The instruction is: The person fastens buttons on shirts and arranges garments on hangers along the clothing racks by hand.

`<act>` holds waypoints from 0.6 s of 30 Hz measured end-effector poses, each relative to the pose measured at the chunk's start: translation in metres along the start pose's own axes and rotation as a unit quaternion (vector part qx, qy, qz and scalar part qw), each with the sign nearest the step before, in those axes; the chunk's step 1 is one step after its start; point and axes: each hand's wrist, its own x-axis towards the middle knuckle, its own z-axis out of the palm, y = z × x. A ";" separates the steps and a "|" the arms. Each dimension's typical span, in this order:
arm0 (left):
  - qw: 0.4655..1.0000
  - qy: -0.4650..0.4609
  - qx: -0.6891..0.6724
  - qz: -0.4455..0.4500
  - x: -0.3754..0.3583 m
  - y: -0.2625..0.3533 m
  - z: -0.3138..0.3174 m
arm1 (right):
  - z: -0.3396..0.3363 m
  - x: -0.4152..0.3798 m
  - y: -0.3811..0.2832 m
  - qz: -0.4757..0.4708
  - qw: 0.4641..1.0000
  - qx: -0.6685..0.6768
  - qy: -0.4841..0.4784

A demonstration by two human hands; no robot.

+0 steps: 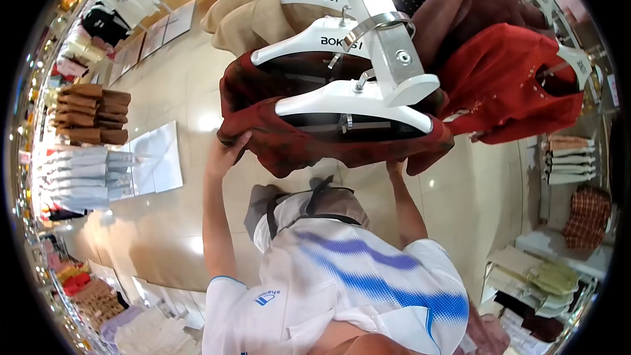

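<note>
A dark red patterned top (289, 141) hangs on a white hanger (355, 102) at the front end of a metal rack arm (374, 33). My left hand (231, 152) pinches the shoulder of this top at its left side. At the right side my right hand (396, 167) reaches up to the lower edge of the same top, its fingers hidden behind the cloth. Right behind hangs another dark red top (240, 82) on a white hanger (314, 43) lettered BOKESI.
Beige garments (246, 20) hang farther back on the rack. A bright red top (509, 79) and a mauve garment (460, 10) hang to the right. Brown folded clothes (92, 112) and pale blue ones (79, 177) line the left wall. Pale tiled floor (171, 223) lies below.
</note>
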 end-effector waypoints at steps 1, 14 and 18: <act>1.000 -0.011 -0.004 0.002 -0.001 -0.005 -0.003 | -0.003 -0.008 -0.002 -0.012 1.000 0.008 0.024; 0.981 -0.169 -0.079 -0.054 0.011 -0.025 -0.016 | -0.117 -0.083 -0.312 0.124 0.915 0.299 0.243; 0.967 -0.222 -0.092 -0.081 0.011 -0.033 -0.032 | -0.179 -0.050 -0.427 -0.005 0.927 0.223 0.301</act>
